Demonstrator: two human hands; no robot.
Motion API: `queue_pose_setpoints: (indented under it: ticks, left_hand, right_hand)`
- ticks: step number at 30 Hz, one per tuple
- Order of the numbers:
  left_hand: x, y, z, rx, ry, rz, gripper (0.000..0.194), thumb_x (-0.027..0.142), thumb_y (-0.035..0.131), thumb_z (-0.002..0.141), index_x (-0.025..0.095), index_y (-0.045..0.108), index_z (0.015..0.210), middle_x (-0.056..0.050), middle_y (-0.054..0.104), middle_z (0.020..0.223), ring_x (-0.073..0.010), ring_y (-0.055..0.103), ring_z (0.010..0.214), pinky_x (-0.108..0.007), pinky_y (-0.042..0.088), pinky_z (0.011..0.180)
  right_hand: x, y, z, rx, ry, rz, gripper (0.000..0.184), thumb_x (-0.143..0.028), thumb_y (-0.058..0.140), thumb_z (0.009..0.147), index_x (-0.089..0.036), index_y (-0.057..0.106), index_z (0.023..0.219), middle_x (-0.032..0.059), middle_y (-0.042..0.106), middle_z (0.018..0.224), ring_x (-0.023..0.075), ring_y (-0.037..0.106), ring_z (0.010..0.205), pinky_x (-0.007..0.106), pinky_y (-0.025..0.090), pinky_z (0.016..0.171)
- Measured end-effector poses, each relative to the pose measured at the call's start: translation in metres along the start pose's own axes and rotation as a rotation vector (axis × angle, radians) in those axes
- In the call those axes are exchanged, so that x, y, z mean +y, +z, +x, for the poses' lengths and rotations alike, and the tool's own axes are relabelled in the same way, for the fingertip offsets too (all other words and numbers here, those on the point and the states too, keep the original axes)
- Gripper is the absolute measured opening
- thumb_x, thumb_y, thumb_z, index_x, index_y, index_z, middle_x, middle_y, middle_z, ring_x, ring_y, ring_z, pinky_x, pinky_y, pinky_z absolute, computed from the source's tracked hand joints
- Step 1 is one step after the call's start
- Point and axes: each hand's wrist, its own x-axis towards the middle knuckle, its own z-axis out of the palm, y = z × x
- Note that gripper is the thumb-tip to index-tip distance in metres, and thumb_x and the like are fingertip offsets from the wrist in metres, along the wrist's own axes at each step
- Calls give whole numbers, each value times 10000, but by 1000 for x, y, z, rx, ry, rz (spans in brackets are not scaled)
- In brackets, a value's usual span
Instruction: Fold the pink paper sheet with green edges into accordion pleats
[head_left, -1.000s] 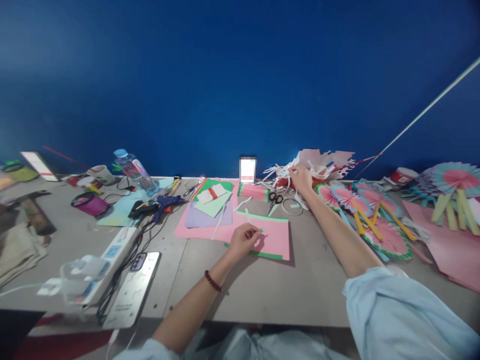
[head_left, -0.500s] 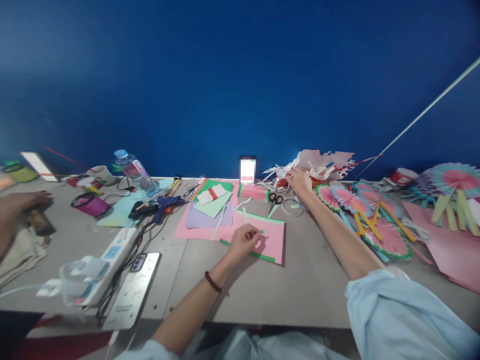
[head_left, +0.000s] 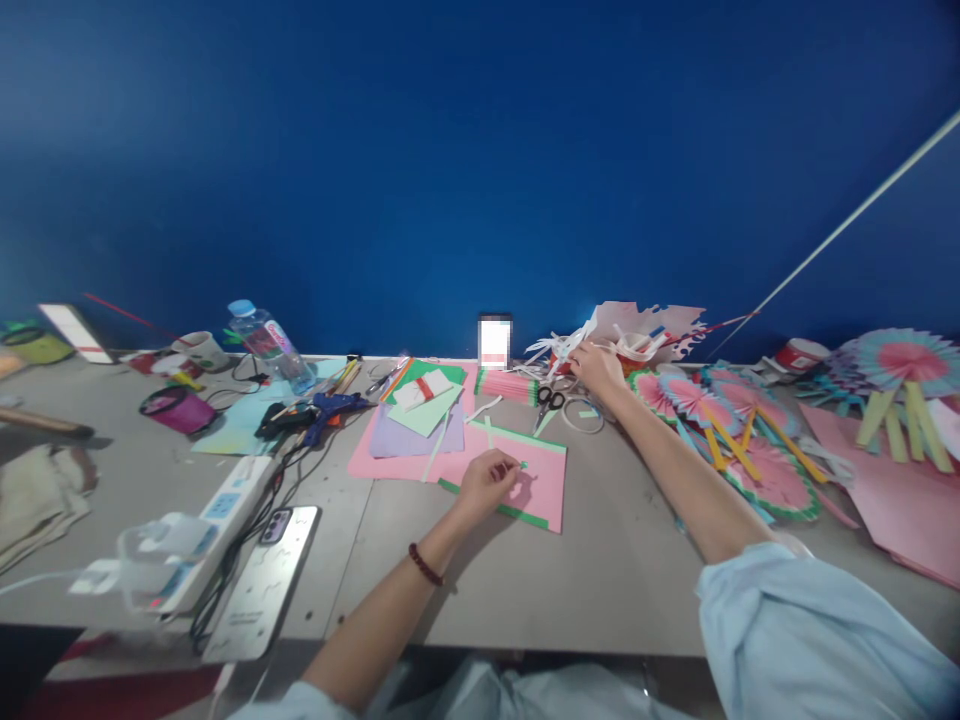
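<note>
The left hand (head_left: 487,480) pinched a scrap (head_left: 524,464) over the sheet (head_left: 551,478): likely light, flimsy, best held edgewise. At its one o'clock, the right hand (head_left: 597,370) curled beside strips (head_left: 564,345), grip unclear.

At mid-counter (head_left: 600,590), a flat sheet (head_left: 547,470) lies before pleated paper (head_left: 506,386), with scissors (head_left: 549,400) just behind its right part and a paper stack (head_left: 412,440) to its left. Farther left come a glue gun (head_left: 326,408), a bottle (head_left: 271,342) behind it, and a phone (head_left: 262,585) right of a power strip (head_left: 225,508). Paper fans (head_left: 776,478) lie rightward, before what seems a partly hidden cup (head_left: 637,345).
</note>
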Motion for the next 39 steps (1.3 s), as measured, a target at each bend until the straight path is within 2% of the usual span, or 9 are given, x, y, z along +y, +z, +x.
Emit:
queue_pose_setpoints:
  ticks: [9, 18, 22, 24, 25, 28, 30, 32, 39]
  left_hand:
    - [-4, 1, 0, 2, 19, 8, 75, 237, 659, 766, 194, 720, 753, -43, 667, 733, -126, 533, 606, -258, 402, 556]
    - [-3, 2, 1, 19, 14, -35, 84, 256, 670, 762, 197, 719, 729, -44, 671, 723, -123, 536, 585, -260, 411, 542]
    - [-2, 1, 2, 26, 3, -67, 116, 289, 675, 772, 188, 720, 736, -43, 664, 723, -124, 542, 581, -262, 415, 540]
    - [0, 1, 1, 35, 16, -65, 126, 296, 673, 780, 188, 719, 734, -48, 664, 729, -133, 553, 601, -265, 421, 548]
    - [2, 1, 1, 37, 30, -59, 128, 296, 666, 784, 189, 719, 736, -50, 664, 731, -136, 556, 611, -264, 420, 549]
    - [7, 0, -1, 33, 78, -37, 135, 290, 636, 800, 192, 716, 754, -50, 663, 739, -135, 548, 618, -257, 406, 540]
    - [9, 0, -2, 27, 95, -24, 133, 288, 633, 804, 191, 708, 753, -47, 661, 738, -130, 538, 610, -251, 400, 534]
    - [10, 1, -2, 15, 102, -8, 126, 284, 640, 807, 192, 702, 745, -45, 656, 727, -129, 532, 602, -251, 402, 534]
    - [9, 3, -4, -1, 172, 63, 137, 273, 622, 846, 198, 676, 744, -31, 640, 738, -124, 541, 618, -246, 420, 561]
  right_hand:
    - [-7, -6, -4, -72, 23, -62, 323, -147, 428, 887, -176, 736, 977, 108, 684, 1121, 223, 619, 978, 299, 462, 768]
    - [-12, -14, -9, 24, 108, -10, 371, -171, 418, 889, -169, 719, 1106, 148, 653, 1242, 291, 604, 1086, 364, 505, 820]
    - [-27, -17, -23, 247, 245, 287, 344, -236, 444, 876, -176, 715, 1079, 130, 688, 1196, 272, 625, 1052, 372, 518, 860]
    - [-41, -17, -39, 253, 311, 524, 282, -274, 483, 853, -183, 723, 970, 106, 736, 1046, 241, 656, 915, 355, 534, 812]
    - [-50, -17, -49, 191, 345, 658, 249, -317, 521, 841, -194, 721, 923, 88, 744, 978, 220, 658, 831, 328, 541, 738]
    - [-77, -14, -84, -207, 466, 1083, 235, -416, 581, 819, -216, 702, 845, 43, 725, 828, 134, 562, 544, 232, 440, 434]
    - [-92, -11, -107, -323, 476, 1155, 263, -447, 606, 808, -205, 700, 767, 34, 699, 731, 102, 500, 447, 209, 380, 348]
    - [-102, -8, -126, -496, 538, 1300, 300, -473, 631, 808, -195, 692, 715, 27, 668, 654, 88, 490, 413, 192, 376, 324]
    - [-113, -5, -155, -670, 669, 1501, 313, -431, 620, 866, -207, 650, 650, 8, 637, 549, 84, 493, 396, 152, 360, 292]
